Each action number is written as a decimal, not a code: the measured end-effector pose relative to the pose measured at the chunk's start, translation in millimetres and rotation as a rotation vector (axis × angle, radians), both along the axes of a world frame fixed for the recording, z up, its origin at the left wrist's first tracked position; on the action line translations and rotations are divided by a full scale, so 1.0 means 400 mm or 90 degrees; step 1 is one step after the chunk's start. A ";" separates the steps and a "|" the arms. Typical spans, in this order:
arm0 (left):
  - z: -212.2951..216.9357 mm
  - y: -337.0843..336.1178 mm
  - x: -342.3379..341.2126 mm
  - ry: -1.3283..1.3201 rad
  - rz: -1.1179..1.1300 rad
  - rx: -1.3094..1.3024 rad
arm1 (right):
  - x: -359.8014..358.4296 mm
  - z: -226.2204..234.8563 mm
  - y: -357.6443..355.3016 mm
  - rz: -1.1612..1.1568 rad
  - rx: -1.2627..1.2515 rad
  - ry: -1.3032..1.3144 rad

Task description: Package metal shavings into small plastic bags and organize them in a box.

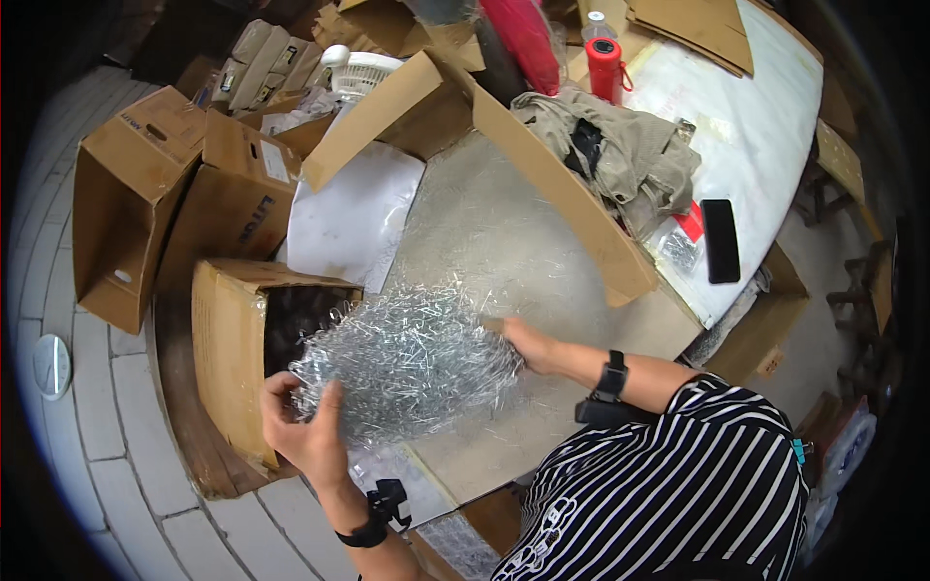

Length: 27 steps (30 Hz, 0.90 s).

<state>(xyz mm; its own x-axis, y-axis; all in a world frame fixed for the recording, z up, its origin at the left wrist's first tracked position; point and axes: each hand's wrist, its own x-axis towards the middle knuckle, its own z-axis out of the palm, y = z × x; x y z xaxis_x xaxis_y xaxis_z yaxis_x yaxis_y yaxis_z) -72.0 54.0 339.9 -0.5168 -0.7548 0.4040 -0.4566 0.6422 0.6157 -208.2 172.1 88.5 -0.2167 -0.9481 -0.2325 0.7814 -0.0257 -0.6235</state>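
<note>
A large tangled heap of small, bent silver wire pieces (407, 363) lies between my two hands, over the near left part of the table. My left hand (308, 426) grips its left edge, with thumb and fingers curled around some pieces. At the heap's right edge is my right hand (528, 346), closed against the wires, its fingertips partly hidden. Just beyond my left hand, a cardboard box (228, 353) lies with its dark opening facing the heap. Loose wire pieces are scattered on the grey tabletop (494, 232).
Cardboard strips (557, 184) wall the table's far and right sides. On the white-covered surface are a phone (720, 241), a grey cloth (630, 155) and a red bottle (604, 70). A white sheet (354, 208) lies behind the heap; cardboard boxes (145, 184) stand left.
</note>
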 end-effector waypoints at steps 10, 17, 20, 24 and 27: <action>-0.030 0.026 -0.086 -0.093 -0.127 -0.012 | -0.003 -0.187 -0.010 -0.029 0.106 0.255; -0.040 0.033 -0.101 -0.030 -0.098 0.008 | 0.000 -0.163 -0.012 0.003 0.028 -0.100; -0.053 0.004 -0.074 -0.058 -0.076 -0.133 | -0.032 -0.028 0.027 -0.029 0.024 -0.245; 0.001 0.012 -0.083 0.062 -0.037 0.118 | -0.087 -0.124 0.014 0.143 -0.045 -0.325; -0.003 0.025 -0.084 -0.009 -0.151 -0.051 | -0.085 -0.167 -0.020 0.208 -0.416 -0.508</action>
<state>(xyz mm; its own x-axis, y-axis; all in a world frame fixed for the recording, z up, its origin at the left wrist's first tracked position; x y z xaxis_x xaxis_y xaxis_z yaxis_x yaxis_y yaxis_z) -105.8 63.8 338.9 -0.6821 -0.5775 0.4486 -0.2955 0.7788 0.5533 -242.2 164.2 21.9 0.0582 -0.9243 0.3772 0.9853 0.1139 0.1270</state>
